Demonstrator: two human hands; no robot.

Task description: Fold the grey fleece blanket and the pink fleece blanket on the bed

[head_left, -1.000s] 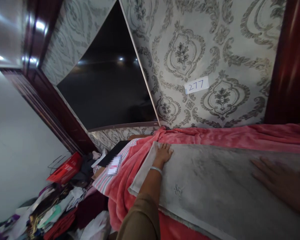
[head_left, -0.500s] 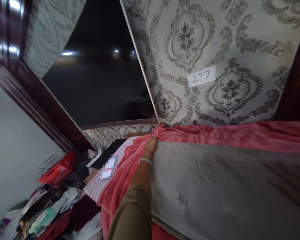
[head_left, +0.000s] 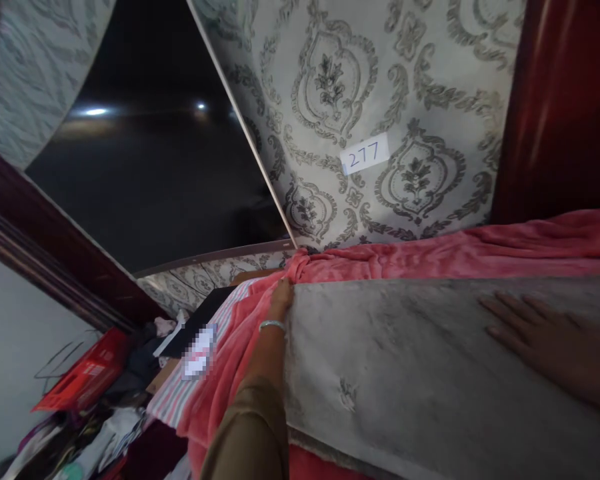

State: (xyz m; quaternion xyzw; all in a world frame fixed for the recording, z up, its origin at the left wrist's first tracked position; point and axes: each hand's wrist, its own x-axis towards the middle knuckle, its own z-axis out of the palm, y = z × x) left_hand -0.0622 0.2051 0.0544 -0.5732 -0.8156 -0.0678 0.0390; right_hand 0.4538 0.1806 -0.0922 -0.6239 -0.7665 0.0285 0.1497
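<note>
A grey plush blanket [head_left: 410, 360] lies spread flat over a rumpled pink blanket [head_left: 230, 380]. My left hand [head_left: 281, 295], with a bracelet at the wrist, is closed on the grey blanket's far left corner; its fingertips are partly hidden. My right hand [head_left: 545, 337] rests palm down on the grey blanket at the right, fingers spread. Beyond the grey blanket's far edge, the pink blanket shows as a wrinkled strip along the wall. A small tuft or mark [head_left: 347, 393] shows on the grey surface.
A large dark TV screen [head_left: 165, 160] stands against the patterned wall [head_left: 325, 87], which bears a paper label reading 277 [head_left: 365, 153]. Left of the blankets lie striped cloth [head_left: 167, 400], a black flat item [head_left: 200, 320], a red bag [head_left: 83, 373] and piled clothes [head_left: 105, 433].
The view has turned right, so the wall and screen sit further left. My right hand shows more fully, flat on the grey blanket. My left hand keeps to the same corner.
</note>
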